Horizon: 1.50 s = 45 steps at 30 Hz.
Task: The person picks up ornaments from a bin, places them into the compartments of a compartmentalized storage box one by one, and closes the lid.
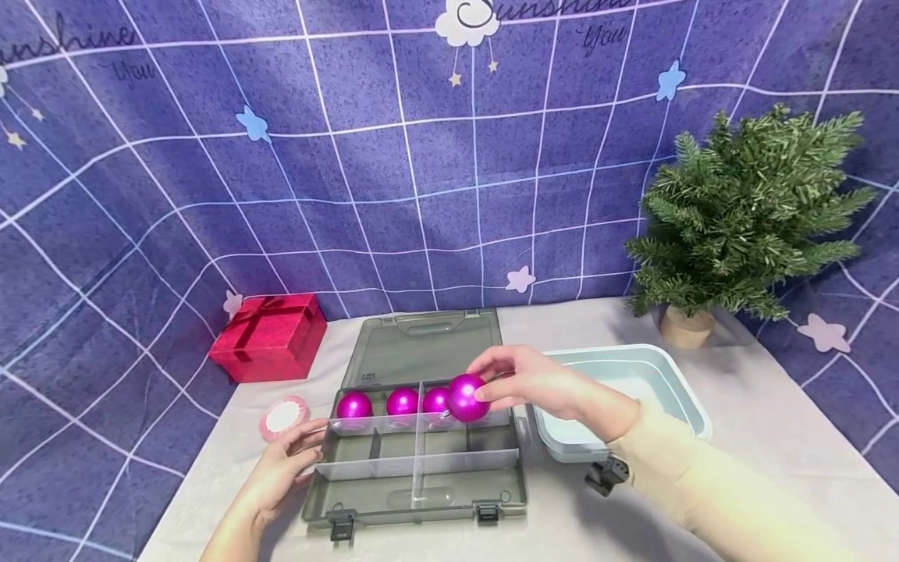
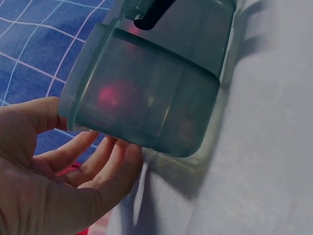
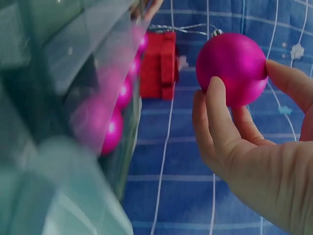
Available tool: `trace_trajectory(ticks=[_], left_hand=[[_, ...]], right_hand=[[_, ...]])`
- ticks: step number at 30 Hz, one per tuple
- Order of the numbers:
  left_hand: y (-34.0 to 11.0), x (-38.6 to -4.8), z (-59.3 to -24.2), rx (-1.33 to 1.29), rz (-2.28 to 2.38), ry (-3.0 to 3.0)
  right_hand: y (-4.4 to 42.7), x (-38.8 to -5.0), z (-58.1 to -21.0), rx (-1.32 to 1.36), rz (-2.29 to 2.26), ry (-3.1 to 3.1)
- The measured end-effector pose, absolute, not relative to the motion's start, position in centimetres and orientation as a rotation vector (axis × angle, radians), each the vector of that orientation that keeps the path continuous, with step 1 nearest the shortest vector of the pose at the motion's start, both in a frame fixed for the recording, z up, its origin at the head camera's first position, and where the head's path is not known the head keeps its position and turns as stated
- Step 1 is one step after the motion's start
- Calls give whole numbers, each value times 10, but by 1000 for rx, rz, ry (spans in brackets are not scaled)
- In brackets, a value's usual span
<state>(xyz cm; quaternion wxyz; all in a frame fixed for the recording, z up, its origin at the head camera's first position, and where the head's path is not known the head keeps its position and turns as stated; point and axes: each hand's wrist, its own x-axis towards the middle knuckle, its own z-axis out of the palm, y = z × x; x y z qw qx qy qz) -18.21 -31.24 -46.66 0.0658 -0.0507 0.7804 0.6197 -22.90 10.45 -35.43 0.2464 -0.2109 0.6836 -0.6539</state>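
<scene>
A grey translucent compartment box (image 1: 469, 480) stands with its lid (image 1: 428, 343) folded back. Three shiny magenta Christmas balls lie in its back row: one at the left (image 1: 354, 406), one in the middle (image 1: 403, 402) and one (image 1: 435, 400) partly behind the held ball. Above the row's right part, my right hand (image 1: 541, 382) pinches another magenta Christmas ball (image 1: 467, 398) between thumb and fingers; its silver cap shows in the right wrist view (image 3: 217, 33). My left hand (image 1: 281, 468) holds the box's left side, its fingers curled at the wall (image 2: 146, 98).
A pale blue basin (image 1: 653, 355) stands right of the box, under my right forearm. Behind it is a small artificial fir tree (image 1: 751, 211). A red gift box (image 1: 270, 336) and a roll of pink-and-white material (image 1: 284, 417) lie to the left. A patterned blue cloth (image 1: 449, 172) hangs behind.
</scene>
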Motion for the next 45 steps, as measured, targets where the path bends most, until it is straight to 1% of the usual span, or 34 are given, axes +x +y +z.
trace_trajectory(ticks=[15,27,33,38,45], left_hand=[[-313,-178,-466,-159,1885,2359],[-313,-180,-467,-166,1894,2352],[-313,-182,-468,-152,1912,2340],[-313,-181,-471,-155,1910,2336],[-313,-181,-469,-148,1907,2339]], right_hand=[[33,-219,-357,-540,-1762,1831],[-15,-221,-384,-426,-1745,1908],[-38,-216,-394,-373,-1709,2002],[-52,-215,-400,-361,-1702,2048],[-59,-218,-407,-331,-1725,2074]])
